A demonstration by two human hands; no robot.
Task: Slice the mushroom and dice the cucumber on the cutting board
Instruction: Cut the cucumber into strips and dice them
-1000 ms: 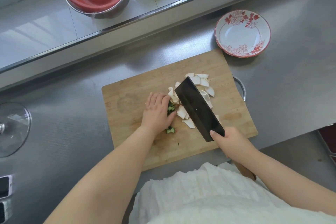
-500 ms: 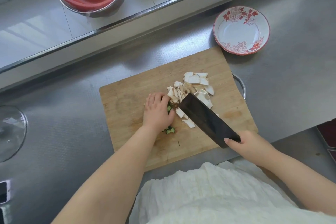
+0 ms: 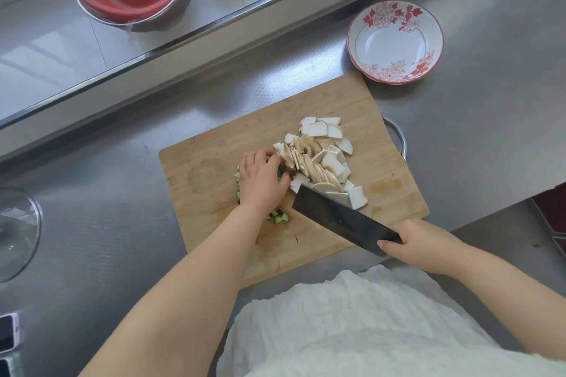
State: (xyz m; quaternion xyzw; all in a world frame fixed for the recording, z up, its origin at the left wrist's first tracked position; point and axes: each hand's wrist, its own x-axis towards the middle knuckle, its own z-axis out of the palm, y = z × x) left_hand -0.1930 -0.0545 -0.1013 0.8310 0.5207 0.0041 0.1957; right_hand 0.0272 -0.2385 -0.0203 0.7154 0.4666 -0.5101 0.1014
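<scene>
Dicing step now: left hand [image 3: 264, 182] cupped over cucumber pieces [image 3: 280, 217] mid cutting board [image 3: 208, 174], mushroom slices [image 3: 321, 159] heaped at two o'clock. Right hand [image 3: 419, 243] clamped on cleaver [image 3: 343, 219]. Next, probably chopping beside those knuckles.

Pale white sliced mushroom pieces [image 3: 321, 159] heaped centre-right on rectangular wooden cutting board [image 3: 214, 174], small green diced cucumber cubes [image 3: 280, 217] beside them, partly hidden

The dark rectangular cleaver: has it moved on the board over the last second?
Yes. The dark rectangular cleaver has drawn back from over the white mushroom slices toward the wooden cutting board's near edge, in the right hand.
</scene>
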